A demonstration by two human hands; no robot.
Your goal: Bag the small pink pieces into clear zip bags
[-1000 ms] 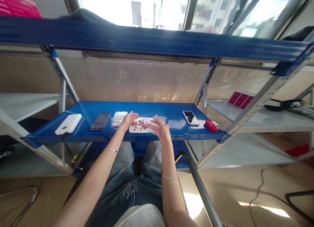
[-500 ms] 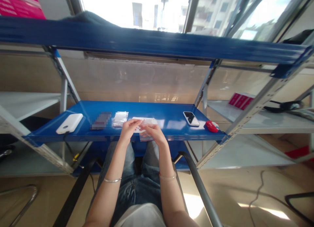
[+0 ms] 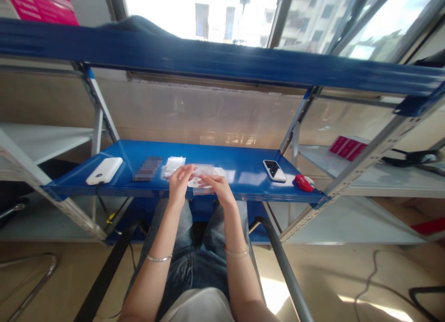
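Above the front edge of the blue shelf, my left hand (image 3: 181,181) is closed in a pinch on the left side of a small clear plastic bag (image 3: 203,168). My right hand (image 3: 220,188) pinches the same bag from the right, fingertips pointing inward. The bag's lower end hangs by the shelf edge, partly covered by my fingers. Beneath it lies a whitish, translucent flat piece (image 3: 219,172), largely hidden by the hands. Just left of my left hand rests a stack of clear plastic bags (image 3: 174,164).
On the blue shelf (image 3: 243,164) lie a white power bank (image 3: 104,170) with a cable, a pixelated dark item (image 3: 148,169), a phone (image 3: 274,170) and a red object (image 3: 304,183). A blue beam (image 3: 222,58) crosses above. Chair armrests (image 3: 278,252) flank my legs.
My left hand has lifted and turned slightly, and the bag between the hands has shifted a little left. The whole view has moved a bit, sliding the scene rightward.
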